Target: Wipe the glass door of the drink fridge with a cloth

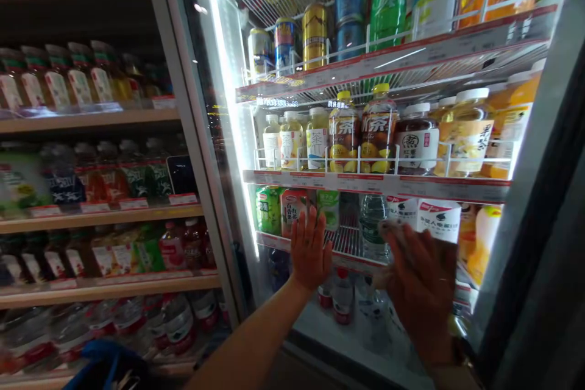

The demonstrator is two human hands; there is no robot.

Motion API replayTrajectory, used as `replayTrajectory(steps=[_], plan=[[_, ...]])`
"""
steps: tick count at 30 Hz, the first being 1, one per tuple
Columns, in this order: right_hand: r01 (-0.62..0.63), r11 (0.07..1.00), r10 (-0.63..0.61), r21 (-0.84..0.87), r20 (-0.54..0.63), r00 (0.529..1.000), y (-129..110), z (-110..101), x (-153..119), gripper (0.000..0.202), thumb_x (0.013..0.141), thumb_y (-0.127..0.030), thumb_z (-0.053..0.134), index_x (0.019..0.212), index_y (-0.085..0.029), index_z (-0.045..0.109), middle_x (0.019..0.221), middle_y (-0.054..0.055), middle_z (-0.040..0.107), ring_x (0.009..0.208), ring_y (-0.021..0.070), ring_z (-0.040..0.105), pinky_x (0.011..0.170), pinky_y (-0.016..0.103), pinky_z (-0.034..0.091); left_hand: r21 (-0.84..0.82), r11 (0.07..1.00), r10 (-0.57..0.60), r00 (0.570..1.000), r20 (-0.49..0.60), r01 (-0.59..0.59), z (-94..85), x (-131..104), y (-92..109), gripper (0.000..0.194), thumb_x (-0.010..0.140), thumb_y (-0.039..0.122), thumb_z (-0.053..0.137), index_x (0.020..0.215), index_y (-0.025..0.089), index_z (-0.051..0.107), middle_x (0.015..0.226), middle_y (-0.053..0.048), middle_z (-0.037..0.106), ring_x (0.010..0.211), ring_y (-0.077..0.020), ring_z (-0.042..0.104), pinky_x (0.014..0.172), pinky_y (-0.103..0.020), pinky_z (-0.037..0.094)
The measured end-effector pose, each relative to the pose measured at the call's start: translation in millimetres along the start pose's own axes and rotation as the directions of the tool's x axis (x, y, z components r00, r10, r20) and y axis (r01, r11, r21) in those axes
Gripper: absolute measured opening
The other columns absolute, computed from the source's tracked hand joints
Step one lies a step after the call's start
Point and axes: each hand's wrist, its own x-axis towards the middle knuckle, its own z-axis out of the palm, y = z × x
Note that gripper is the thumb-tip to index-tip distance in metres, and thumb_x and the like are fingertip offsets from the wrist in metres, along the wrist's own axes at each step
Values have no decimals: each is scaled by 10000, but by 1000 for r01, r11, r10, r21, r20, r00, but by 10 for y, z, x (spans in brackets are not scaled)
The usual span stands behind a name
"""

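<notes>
My left hand (311, 253) is open, its fingers spread and palm flat toward the glass front of a lit drinks cooler. It lies before the lower shelf, near a red drink carton (292, 207) and a green carton (328, 207). Further right, my right hand (420, 283) presses a crumpled greyish cloth (397, 228) toward the glass. Its fingers point up and cover most of the cloth. Behind this hand are a clear water bottle (373, 219) and a white-labelled carton (439, 219). Faint reflections show on the glass.
Inside the cooler, bottles of tea (343, 134) fill the middle shelf (320, 181), and cans (314, 36) stand above. The metal door frame (196, 134) rises at left. Beyond it, wooden shelves (91, 217) hold many bottles. A blue item (103, 359) lies at the bottom left.
</notes>
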Motion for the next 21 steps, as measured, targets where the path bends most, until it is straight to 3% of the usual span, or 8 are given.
replayTrajectory(steps=[3, 8, 14, 18, 21], plan=[[-95, 995, 91, -23, -141, 986, 88, -28, 207, 620, 920, -83, 479, 1489, -304, 372, 1540, 47, 377, 1413, 332, 355, 1168, 607, 221, 6, 1000, 6, 1000, -4, -6, -4, -2, 3, 587, 981, 271, 336, 1536, 137, 197, 1614, -90, 185, 1501, -262, 140, 1218, -444, 178], [-102, 992, 98, -70, -57, 994, -115, 75, 173, 578, 937, -144, 496, 1484, -295, 386, 1485, 67, 460, 1379, 323, 415, 1175, 595, 206, 7, 1000, 4, 1000, 0, -4, -3, -14, -2, 611, 971, 268, 351, 1543, 161, 165, 1597, -96, 245, 1498, -264, 151, 1200, -475, 231], [78, 997, -76, -29, 54, 996, -300, 198, -108, 562, 936, -99, 437, 1479, -240, 402, 1377, 66, 578, 1423, 237, 356, 1210, 485, 200, -12, 1000, -5, 1000, -13, 5, 11, -17, 0, 612, 965, 264, 363, 1540, 161, 182, 1581, -109, 278, 1490, -263, 187, 1200, -475, 235], [161, 984, -173, 80, 182, 968, -356, 234, -422, 515, 918, -57, 416, 1403, -197, 513, 1358, 57, 598, 1445, 206, 312, 1233, 441, 149, -15, 1000, 5, 1000, -23, -6, 18, -21, -8, 605, 974, 282, 359, 1541, 162, 181, 1584, -107, 274, 1496, -256, 160, 1205, -471, 224], [207, 963, -246, 175, 243, 938, -390, 263, -744, 482, 894, -49, 430, 1323, -204, 586, 1389, 41, 575, 1418, 194, 360, 1232, 401, 185, -22, 1000, 6, 1000, -9, -6, 9, -17, -14, 602, 979, 279, 354, 1542, 165, 175, 1593, -99, 256, 1500, -253, 140, 1209, -466, 211]])
